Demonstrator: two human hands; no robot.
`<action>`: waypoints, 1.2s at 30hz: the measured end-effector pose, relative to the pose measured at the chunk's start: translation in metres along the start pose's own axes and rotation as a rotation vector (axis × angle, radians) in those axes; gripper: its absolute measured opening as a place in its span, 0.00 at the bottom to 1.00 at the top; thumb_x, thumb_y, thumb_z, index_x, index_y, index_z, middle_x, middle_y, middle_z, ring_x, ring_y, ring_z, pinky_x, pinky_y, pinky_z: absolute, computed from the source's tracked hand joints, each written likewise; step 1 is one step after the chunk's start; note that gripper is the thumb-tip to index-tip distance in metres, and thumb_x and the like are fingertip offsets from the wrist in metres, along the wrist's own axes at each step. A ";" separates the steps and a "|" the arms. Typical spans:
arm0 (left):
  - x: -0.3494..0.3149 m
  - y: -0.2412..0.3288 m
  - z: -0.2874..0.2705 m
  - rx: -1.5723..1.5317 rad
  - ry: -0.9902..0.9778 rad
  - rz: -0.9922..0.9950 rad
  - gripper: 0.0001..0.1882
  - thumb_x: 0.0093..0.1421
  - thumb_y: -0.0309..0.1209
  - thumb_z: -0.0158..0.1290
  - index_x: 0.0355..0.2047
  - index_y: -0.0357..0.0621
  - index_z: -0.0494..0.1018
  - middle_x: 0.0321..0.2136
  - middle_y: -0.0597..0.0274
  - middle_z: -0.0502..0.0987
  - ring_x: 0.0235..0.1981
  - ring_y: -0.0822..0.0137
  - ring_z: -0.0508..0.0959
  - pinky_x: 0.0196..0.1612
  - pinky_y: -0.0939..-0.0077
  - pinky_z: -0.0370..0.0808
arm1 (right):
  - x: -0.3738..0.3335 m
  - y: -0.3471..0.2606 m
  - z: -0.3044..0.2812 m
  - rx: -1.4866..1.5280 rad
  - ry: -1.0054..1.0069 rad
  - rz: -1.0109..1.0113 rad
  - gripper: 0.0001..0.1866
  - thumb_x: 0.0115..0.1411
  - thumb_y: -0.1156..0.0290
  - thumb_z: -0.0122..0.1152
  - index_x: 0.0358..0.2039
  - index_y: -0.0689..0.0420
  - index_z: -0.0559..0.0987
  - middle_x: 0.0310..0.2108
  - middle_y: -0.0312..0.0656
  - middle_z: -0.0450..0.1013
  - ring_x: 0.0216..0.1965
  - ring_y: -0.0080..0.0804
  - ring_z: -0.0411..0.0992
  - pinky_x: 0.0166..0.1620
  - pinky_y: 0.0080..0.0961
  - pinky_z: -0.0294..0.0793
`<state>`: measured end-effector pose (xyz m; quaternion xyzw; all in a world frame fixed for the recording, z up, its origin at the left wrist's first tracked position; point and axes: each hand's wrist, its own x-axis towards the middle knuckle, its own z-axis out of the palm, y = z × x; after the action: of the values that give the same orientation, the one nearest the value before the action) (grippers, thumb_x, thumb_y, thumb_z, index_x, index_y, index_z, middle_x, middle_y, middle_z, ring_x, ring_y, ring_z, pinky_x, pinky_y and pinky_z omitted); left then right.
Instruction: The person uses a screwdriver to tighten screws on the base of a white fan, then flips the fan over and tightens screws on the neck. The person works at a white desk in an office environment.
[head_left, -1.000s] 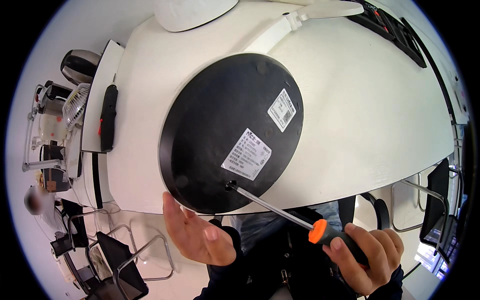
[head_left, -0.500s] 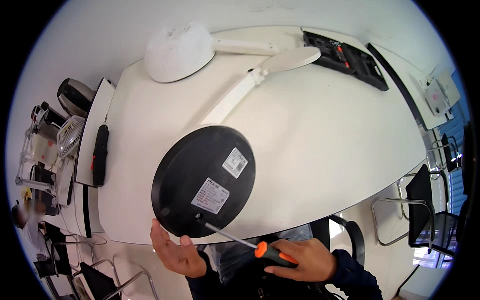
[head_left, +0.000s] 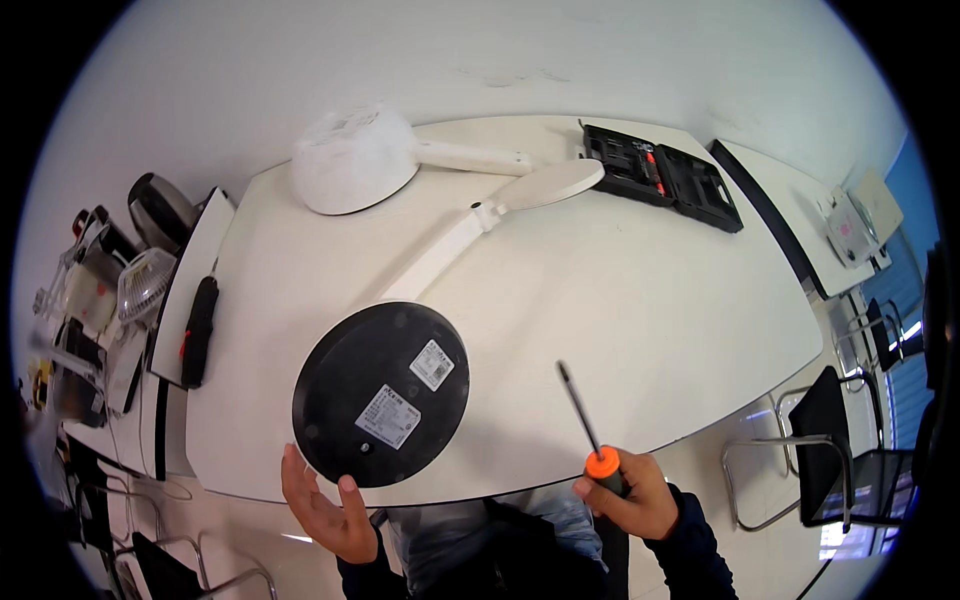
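A desk lamp lies on the table with its round black base (head_left: 340, 365) turned underside up; a white arm (head_left: 440, 250) runs from it to a flat round head (head_left: 555, 186). Two white labels and a small screw or hole (head_left: 365, 448) show on the underside. My left hand (head_left: 335, 515) is at the base's near left rim, fingers apart, fingertips at or very near the edge. In my right hand (head_left: 645, 500) is a screwdriver (head_left: 602, 464) with an orange and dark handle. Its shaft points up and away, apart from the lamp.
Behind the lamp stands a white dome-shaped piece (head_left: 355, 165) with an arm. An open black tool case (head_left: 660, 180) lies at the far right. A folded black umbrella (head_left: 200, 330) is on the left side table, near a kettle (head_left: 160, 210). Chairs (head_left: 830, 450) stand at the right.
My right hand has moved right and lifted the screwdriver away from the base's underside, tipping it upward. My left hand stays by the rim. The view has shifted.
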<state>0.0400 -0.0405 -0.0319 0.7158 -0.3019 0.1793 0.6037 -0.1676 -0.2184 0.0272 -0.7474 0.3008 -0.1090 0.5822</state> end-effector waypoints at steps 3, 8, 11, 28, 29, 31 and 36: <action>-0.002 -0.006 -0.015 0.193 -0.144 -0.047 0.26 0.54 0.24 0.47 0.52 0.30 0.54 0.53 0.47 0.55 0.51 0.59 0.62 0.50 0.69 0.62 | 0.000 0.001 -0.004 0.119 0.037 0.001 0.08 0.55 0.69 0.53 0.26 0.60 0.69 0.14 0.33 0.66 0.16 0.17 0.64 0.22 0.14 0.63; 0.004 0.010 -0.018 0.187 -0.102 -0.063 0.22 0.54 0.24 0.46 0.49 0.31 0.59 0.49 0.50 0.62 0.49 0.59 0.65 0.45 0.70 0.65 | 0.008 -0.002 -0.002 0.044 0.097 -0.033 0.05 0.53 0.74 0.51 0.29 0.61 0.69 0.14 0.34 0.67 0.16 0.18 0.65 0.23 0.13 0.63; -0.010 -0.014 -0.030 -0.005 0.040 0.037 0.18 0.56 0.27 0.46 0.46 0.32 0.62 0.45 0.51 0.65 0.44 0.62 0.68 0.43 0.72 0.65 | 0.014 0.003 0.006 -0.007 0.097 -0.081 0.05 0.52 0.74 0.53 0.30 0.61 0.69 0.14 0.34 0.66 0.15 0.17 0.64 0.22 0.12 0.61; -0.038 0.010 0.005 -0.540 -0.709 0.151 0.10 0.45 0.27 0.54 0.11 0.37 0.68 0.11 0.59 0.68 0.11 0.64 0.69 0.15 0.80 0.62 | 0.026 0.003 0.078 0.715 -0.354 0.034 0.25 0.55 0.76 0.47 0.54 0.65 0.57 0.24 0.41 0.69 0.21 0.19 0.64 0.29 0.13 0.63; -0.040 0.011 0.007 -0.566 -0.780 0.125 0.10 0.44 0.25 0.54 0.11 0.37 0.68 0.12 0.59 0.69 0.11 0.64 0.69 0.14 0.80 0.62 | 0.025 0.002 0.081 0.859 -0.391 0.061 0.25 0.55 0.78 0.44 0.54 0.67 0.55 0.24 0.42 0.69 0.23 0.19 0.65 0.30 0.12 0.63; -0.054 0.016 0.014 -0.614 -0.629 0.085 0.09 0.41 0.23 0.56 0.12 0.37 0.67 0.12 0.60 0.69 0.11 0.65 0.70 0.15 0.81 0.63 | 0.025 0.008 0.090 0.882 -0.414 0.026 0.25 0.56 0.78 0.41 0.54 0.67 0.54 0.24 0.43 0.69 0.22 0.19 0.64 0.30 0.13 0.63; -0.047 0.013 0.017 -0.503 -0.688 0.127 0.13 0.36 0.27 0.63 0.12 0.40 0.66 0.13 0.64 0.71 0.12 0.68 0.71 0.16 0.83 0.63 | 0.030 0.011 0.090 0.942 -0.395 0.087 0.24 0.56 0.78 0.40 0.54 0.67 0.54 0.23 0.43 0.68 0.22 0.20 0.64 0.31 0.15 0.63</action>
<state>-0.0059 -0.0478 -0.0552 0.5443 -0.5635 -0.1121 0.6113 -0.1009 -0.1651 -0.0158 -0.3970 0.1341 -0.0651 0.9056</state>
